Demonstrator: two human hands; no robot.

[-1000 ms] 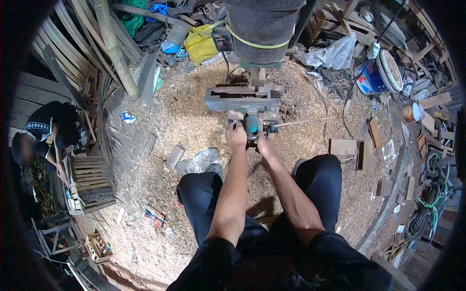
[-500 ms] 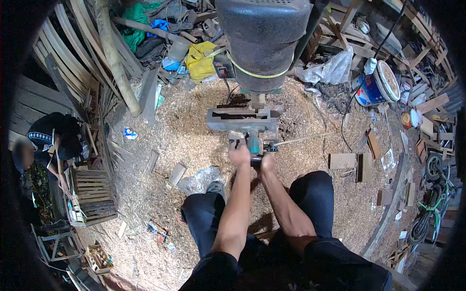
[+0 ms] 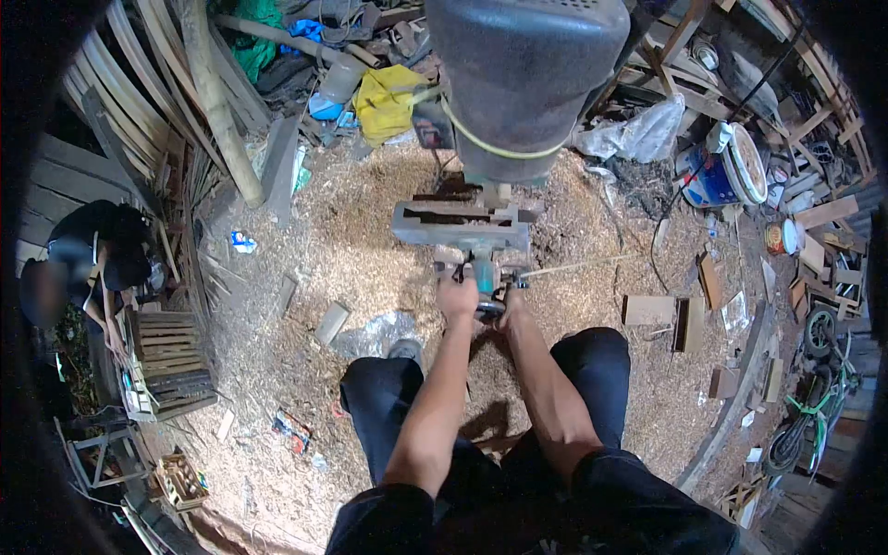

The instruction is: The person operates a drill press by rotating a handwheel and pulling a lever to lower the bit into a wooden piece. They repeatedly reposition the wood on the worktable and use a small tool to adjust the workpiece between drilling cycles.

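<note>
In front of me stands a floor machine, with a big dark motor housing (image 3: 523, 88) ringed by a yellow band. Below it sits a grey metal table (image 3: 458, 233) with a long slot, on a teal base (image 3: 483, 268). My left hand (image 3: 456, 298) is closed around a dark crank handle on the near left side of the base. My right hand (image 3: 511, 313) is wrapped at the right edge of a dark handwheel (image 3: 489, 311), beside a small knob. Its fingers are partly hidden by the wheel. Both forearms stretch forward between my knees.
Wood shavings (image 3: 361, 203) cover the floor. Wood blocks (image 3: 649, 310) lie at right, near a bicycle (image 3: 814, 407). A paint bucket (image 3: 721, 166) and cable are at upper right. Another person (image 3: 102, 254) crouches at left beside a slatted crate (image 3: 166, 361). A plastic bag (image 3: 379, 335) lies near my foot.
The view has shifted slightly, so the motor housing sits further right. My right hand has turned and dropped a little along the wheel, while my left hand keeps its grip.
</note>
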